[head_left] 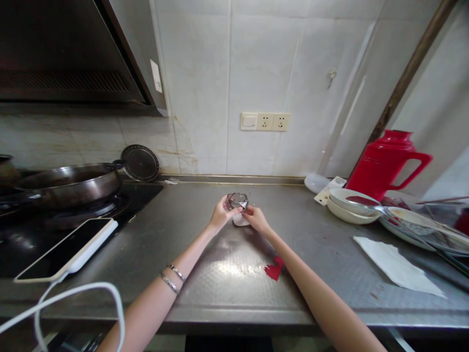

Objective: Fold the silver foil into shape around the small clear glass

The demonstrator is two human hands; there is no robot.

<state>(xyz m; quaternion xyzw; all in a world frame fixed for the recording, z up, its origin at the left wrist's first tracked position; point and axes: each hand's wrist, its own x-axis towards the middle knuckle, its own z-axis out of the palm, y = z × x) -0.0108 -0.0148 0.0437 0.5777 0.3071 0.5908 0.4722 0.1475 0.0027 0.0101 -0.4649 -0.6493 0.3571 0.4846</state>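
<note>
Over the middle of the steel counter, my left hand (220,214) is wrapped round a small, clear glass-like cup (237,200) with dark markings. Its round rim faces up and towards me. My right hand (257,218) meets it from the right, fingers pinched together at the cup's lower edge. Whatever lies between those fingertips is too small to make out. Just below the cup, between both hands, a small whitish flat piece (241,220) shows; I cannot tell whether it is held or rests on the counter. A torn red scrap (274,270) lies near my right forearm.
At left, a steel pan (73,183) sits on the black stove, with a phone (68,249) and white cable (106,286) in front. At right are stacked bowls (350,212), a red thermos jug (390,166), a plate (406,230) with utensils and a white paper sheet (397,264).
</note>
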